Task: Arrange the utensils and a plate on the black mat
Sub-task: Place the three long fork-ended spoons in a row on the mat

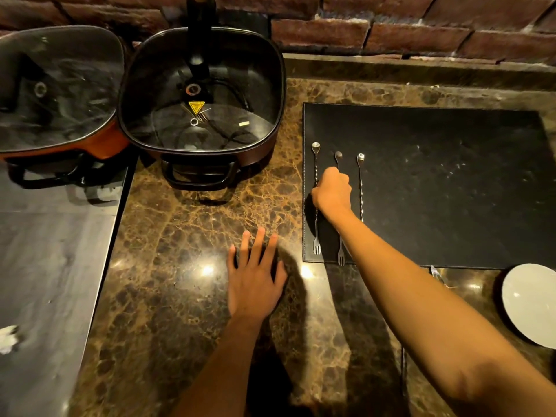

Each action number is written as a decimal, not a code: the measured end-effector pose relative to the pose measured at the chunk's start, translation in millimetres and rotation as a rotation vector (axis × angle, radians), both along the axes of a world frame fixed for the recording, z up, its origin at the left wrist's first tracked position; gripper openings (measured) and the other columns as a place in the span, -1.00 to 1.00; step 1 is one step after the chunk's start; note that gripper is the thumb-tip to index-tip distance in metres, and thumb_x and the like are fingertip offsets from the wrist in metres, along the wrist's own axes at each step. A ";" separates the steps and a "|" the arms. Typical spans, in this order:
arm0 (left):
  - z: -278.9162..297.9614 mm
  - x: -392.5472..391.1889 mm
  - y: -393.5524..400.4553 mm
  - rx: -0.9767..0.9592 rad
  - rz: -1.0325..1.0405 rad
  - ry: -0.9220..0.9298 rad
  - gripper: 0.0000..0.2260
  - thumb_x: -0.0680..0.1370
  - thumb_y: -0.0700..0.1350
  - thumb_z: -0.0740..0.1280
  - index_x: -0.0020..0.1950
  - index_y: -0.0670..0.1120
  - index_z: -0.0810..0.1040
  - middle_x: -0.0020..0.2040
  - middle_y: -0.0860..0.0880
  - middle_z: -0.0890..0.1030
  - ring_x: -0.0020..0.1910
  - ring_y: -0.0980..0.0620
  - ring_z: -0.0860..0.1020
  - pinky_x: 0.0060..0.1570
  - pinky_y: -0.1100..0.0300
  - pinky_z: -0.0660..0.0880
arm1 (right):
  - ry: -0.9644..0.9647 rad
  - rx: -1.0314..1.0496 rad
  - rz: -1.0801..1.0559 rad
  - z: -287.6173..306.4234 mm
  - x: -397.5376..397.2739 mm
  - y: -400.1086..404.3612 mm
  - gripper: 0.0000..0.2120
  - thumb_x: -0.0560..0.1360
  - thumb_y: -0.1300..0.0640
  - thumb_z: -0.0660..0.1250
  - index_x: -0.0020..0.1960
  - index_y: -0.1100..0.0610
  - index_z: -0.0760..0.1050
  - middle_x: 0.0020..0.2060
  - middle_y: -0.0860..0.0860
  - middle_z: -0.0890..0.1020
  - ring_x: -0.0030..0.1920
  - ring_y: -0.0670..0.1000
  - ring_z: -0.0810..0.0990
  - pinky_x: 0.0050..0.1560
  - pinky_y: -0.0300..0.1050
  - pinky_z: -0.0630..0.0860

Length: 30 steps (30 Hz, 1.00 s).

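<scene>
On the black mat [436,182], the right hand [332,192] grips the middle spoon [338,156] to align it with two others, while the left hand [255,278] rests flat and the plate [529,302] waits beside.

I'm seeing polished brown marble counter [192,236] glaring under lights. Black mat [451,188] at 3 o'clock looking leather-like, matt, stitched edge. Bar spoons [360,188] showing shiny twisted metal. Plate [529,302] at 4 o'clock gleaming glazed white. Pot lids [201,91] at 11 o'clock reflecting, glass. Brick wall [391,28] looking rough.
</scene>
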<state>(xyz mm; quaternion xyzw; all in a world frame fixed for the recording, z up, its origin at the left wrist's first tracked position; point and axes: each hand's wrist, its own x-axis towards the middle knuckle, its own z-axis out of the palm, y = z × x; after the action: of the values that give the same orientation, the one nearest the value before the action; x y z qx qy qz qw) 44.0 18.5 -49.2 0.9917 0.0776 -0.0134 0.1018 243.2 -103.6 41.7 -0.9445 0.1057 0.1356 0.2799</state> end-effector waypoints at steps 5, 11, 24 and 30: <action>-0.1 -0.6 -0.2 0.002 0.001 0.002 -0.49 0.65 0.16 0.06 0.60 0.08 0.23 0.65 -0.02 0.23 0.63 -0.14 0.19 0.52 -0.21 0.07 | -0.045 -0.034 0.060 -0.2 -4.3 -0.1 -0.84 0.47 0.35 0.25 -0.20 0.19 0.29 0.03 0.33 0.54 0.03 0.44 0.51 -0.20 0.07 0.35; 1.1 0.0 -0.6 -0.001 0.003 0.001 -0.49 0.64 0.16 0.06 0.59 0.08 0.25 0.65 -0.02 0.24 0.63 -0.14 0.20 0.51 -0.22 0.08 | -0.059 -0.047 0.067 -0.1 -6.6 0.7 -0.83 0.49 0.34 0.25 -0.20 0.20 0.29 0.01 0.32 0.54 0.02 0.42 0.53 -0.22 0.08 0.35; -2.1 -0.9 0.3 -0.003 -0.001 -0.015 -0.47 0.64 0.16 0.06 0.60 0.07 0.24 0.65 -0.02 0.23 0.64 -0.13 0.18 0.51 -0.23 0.09 | -0.062 -0.123 -0.003 -1.8 -25.1 -45.8 -0.85 0.50 0.30 0.29 -0.20 0.23 0.35 -0.03 0.33 0.57 -0.02 0.42 0.56 -0.23 0.05 0.39; -2.6 -1.1 0.3 -0.003 0.001 -0.015 -0.48 0.64 0.16 0.06 0.61 0.08 0.24 0.65 -0.01 0.23 0.64 -0.13 0.18 0.52 -0.23 0.11 | -0.074 -0.099 -0.003 -6.7 -24.7 -40.8 -0.83 0.48 0.36 0.27 -0.25 0.24 0.33 -0.11 0.32 0.58 -0.07 0.42 0.56 -0.27 0.04 0.37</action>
<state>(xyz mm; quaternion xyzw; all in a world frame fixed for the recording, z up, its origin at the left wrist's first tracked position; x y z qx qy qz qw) 42.9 18.8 -51.8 0.9915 0.0773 -0.0061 0.1041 218.5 -144.5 35.0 -0.9614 0.1035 0.0945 0.2366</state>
